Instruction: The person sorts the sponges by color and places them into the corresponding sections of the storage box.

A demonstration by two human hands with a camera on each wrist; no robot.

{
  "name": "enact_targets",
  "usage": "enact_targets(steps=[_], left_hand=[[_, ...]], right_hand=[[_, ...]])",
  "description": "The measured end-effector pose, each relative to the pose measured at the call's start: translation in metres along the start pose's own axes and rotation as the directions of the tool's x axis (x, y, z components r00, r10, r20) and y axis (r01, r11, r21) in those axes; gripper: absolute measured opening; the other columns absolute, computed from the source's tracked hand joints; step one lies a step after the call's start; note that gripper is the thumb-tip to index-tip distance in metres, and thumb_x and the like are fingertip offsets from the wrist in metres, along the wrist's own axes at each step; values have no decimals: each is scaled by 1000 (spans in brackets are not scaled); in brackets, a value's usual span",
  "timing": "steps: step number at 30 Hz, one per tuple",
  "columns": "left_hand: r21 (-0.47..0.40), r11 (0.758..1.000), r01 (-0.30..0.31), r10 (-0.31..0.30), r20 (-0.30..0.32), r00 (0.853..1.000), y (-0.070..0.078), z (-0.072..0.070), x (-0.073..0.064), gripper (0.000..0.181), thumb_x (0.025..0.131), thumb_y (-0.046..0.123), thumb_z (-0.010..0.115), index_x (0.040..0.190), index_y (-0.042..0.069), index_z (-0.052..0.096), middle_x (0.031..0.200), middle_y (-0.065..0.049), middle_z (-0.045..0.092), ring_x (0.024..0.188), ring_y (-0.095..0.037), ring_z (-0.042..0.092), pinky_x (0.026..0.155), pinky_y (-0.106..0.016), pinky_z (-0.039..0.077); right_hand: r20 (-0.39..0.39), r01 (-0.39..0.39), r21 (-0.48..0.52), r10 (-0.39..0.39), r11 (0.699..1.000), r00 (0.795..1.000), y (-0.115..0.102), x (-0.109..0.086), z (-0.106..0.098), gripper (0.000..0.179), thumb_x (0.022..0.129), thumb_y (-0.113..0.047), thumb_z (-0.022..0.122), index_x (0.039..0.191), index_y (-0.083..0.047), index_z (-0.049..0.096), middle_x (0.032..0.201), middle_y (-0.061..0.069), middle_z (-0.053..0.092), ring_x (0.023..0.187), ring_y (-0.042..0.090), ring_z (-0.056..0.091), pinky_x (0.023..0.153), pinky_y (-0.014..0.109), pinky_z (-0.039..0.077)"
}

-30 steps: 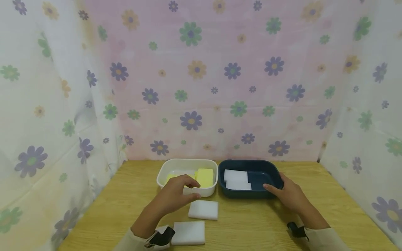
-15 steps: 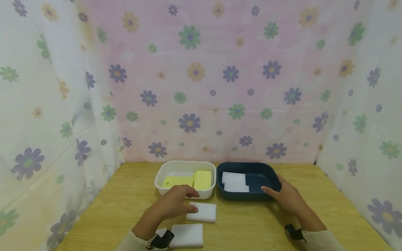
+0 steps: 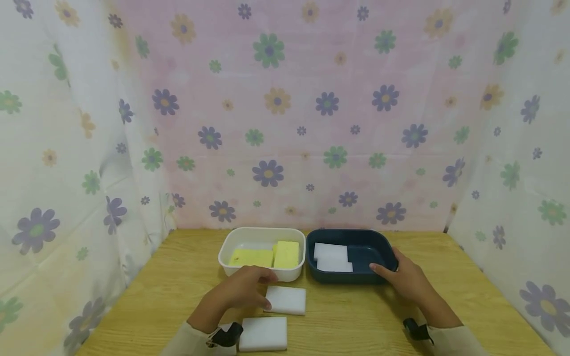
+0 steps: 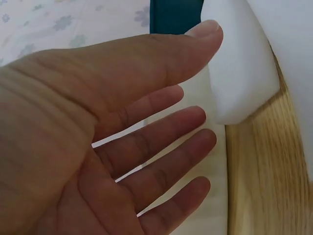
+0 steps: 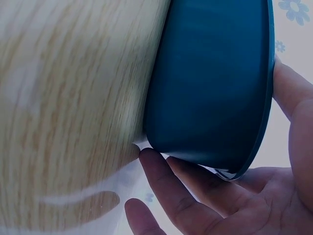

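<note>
Your left hand (image 3: 245,288), fingers loose and apart from the thumb, is the nearer to the white sponge (image 3: 289,300), just rightward on the bench (image 3: 347,321), long axis left-to-right; your right hand (image 3: 408,277) grips the navy tub (image 3: 347,278).

Your left forearm (image 3: 208,312) slants in from the near left toward the far right. Your left hand (image 3: 242,289) is relaxed, its thumb (image 4: 151,58) held apart and its fingers (image 4: 168,166) slightly spread. Your right forearm (image 3: 442,307) slants from the near right toward the far left; your right hand (image 3: 405,277) grips, its thumb (image 3: 383,270) opposite its fingers (image 5: 168,188).
</note>
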State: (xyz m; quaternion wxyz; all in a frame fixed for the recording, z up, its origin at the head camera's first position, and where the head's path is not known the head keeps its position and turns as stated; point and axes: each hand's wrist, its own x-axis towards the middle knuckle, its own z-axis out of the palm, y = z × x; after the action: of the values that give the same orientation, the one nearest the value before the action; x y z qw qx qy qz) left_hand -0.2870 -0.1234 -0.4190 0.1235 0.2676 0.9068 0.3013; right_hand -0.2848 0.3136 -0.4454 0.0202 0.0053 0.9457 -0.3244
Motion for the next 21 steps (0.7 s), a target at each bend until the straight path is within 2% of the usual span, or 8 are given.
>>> enact_targets(steps=[11,15,21], left_hand=[[41,999,-32,33,-8,999,-13,6,1,58,66,18,99,118,11,74,119,1,72,118,-23,63,107,-51,48],[57,997,-45,46,-20,999,-14,5,2,57,65,16,99,116,11,74,117,2,72,116,-21,63,106,-49,49],[47,998,-39,39,-10,999,-10,6,3,54,66,16,99,113,13,74,113,4,72,110,-19,64,101,-44,51]], right_hand=[[0,-1,-6,1,1000,1000,-1,0,0,118,93,-74,58,163,6,8,163,39,21,144,61,30,108,73,38],[-12,15,-7,-16,1000,1000,-3,0,0,117,93,-73,57,163,7,7,163,39,21,144,61,31,108,73,39],[1,-4,-5,4,1000,1000,-1,-1,-1,117,94,-73,57,163,8,7,163,40,19,144,62,28,108,73,37]])
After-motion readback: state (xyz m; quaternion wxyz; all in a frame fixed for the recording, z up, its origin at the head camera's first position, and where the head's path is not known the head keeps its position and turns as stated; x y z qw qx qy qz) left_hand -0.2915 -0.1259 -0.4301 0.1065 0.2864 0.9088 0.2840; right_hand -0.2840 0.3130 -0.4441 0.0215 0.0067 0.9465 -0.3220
